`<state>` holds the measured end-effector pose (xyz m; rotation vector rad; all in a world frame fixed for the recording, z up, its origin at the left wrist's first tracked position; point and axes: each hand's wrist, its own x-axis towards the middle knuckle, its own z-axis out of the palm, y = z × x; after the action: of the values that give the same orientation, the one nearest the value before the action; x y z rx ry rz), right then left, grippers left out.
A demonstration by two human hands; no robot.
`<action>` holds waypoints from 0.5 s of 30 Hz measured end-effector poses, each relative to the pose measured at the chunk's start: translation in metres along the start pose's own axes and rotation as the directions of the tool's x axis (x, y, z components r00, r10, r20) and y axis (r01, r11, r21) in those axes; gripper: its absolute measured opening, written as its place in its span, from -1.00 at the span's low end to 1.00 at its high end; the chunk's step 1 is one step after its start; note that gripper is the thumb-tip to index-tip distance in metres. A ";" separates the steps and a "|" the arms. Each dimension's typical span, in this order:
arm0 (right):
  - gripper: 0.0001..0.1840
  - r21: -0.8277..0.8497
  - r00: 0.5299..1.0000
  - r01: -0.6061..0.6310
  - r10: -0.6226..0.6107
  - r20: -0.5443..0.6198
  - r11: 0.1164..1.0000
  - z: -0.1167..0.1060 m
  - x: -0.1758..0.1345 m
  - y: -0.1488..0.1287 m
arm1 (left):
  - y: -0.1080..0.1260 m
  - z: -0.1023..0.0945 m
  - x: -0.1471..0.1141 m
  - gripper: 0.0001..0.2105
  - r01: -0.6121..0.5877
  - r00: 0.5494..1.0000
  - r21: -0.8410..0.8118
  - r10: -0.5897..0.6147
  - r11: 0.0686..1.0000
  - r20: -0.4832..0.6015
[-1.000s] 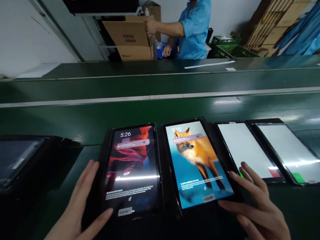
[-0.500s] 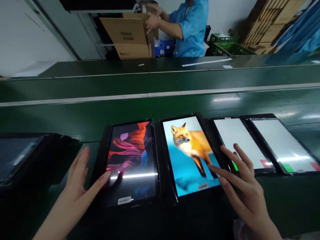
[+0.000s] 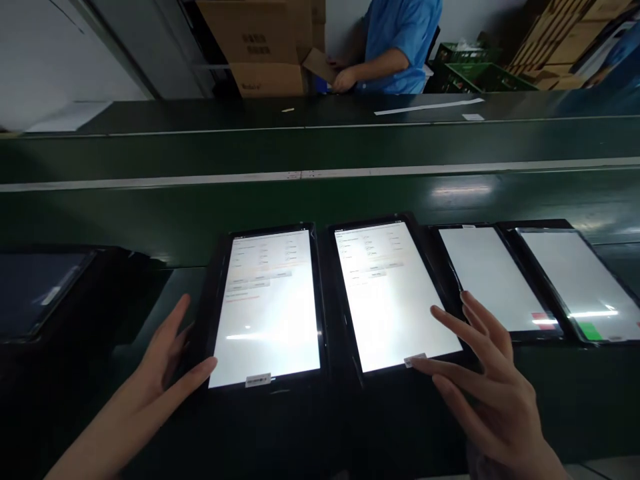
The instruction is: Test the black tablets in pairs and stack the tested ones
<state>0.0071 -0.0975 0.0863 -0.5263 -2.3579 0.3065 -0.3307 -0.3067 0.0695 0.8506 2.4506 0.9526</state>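
Note:
Two tablets lie side by side before me with lit white screens full of small text and checkboxes. At the lower left edge of the left tablet (image 3: 273, 320) is the thumb of my left hand (image 3: 160, 367), its fingers apart and holding nothing. Over the right tablet (image 3: 390, 300) reaches my right hand (image 3: 485, 380), fingers spread. One of its fingertips is at the small barcode label on the lower edge; I cannot tell whether it touches. Further right, a third tablet (image 3: 493, 280) with a white screen is partly covered by my right fingers.
A fourth white-screened tablet (image 3: 575, 267) lies at the right, a dark one (image 3: 40, 287) at the far left. A green ledge (image 3: 200, 157) runs behind. Beyond it a person in blue (image 3: 400, 47) handles cardboard near a large carton (image 3: 265, 47). Green crates (image 3: 480, 77) stand behind.
Both middle screens have switched from pictures, a fox and a red-purple image, to white text pages. My right fingertip has moved down to the label. The person behind has lowered their hands.

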 end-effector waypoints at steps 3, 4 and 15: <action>-0.66 0.007 1.000 0.009 -0.010 0.006 1.000 -0.003 0.000 0.000 | -0.001 -0.005 -0.004 -0.06 0.026 0.995 0.005 -0.026 1.000 0.094; -0.65 0.007 1.000 0.010 -0.011 0.010 1.000 -0.004 0.001 0.001 | -0.002 -0.007 -0.004 -0.04 0.017 0.992 0.024 -0.020 1.000 0.124; -0.64 -0.041 0.998 -0.064 0.064 -0.004 0.997 -0.006 -0.003 0.001 | 0.007 -0.009 0.007 -0.03 0.116 0.982 0.001 -0.115 0.993 0.147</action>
<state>0.0129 -0.0973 0.0886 -0.6224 -2.3522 0.2867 -0.3378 -0.3028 0.0797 0.7392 2.3410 0.8266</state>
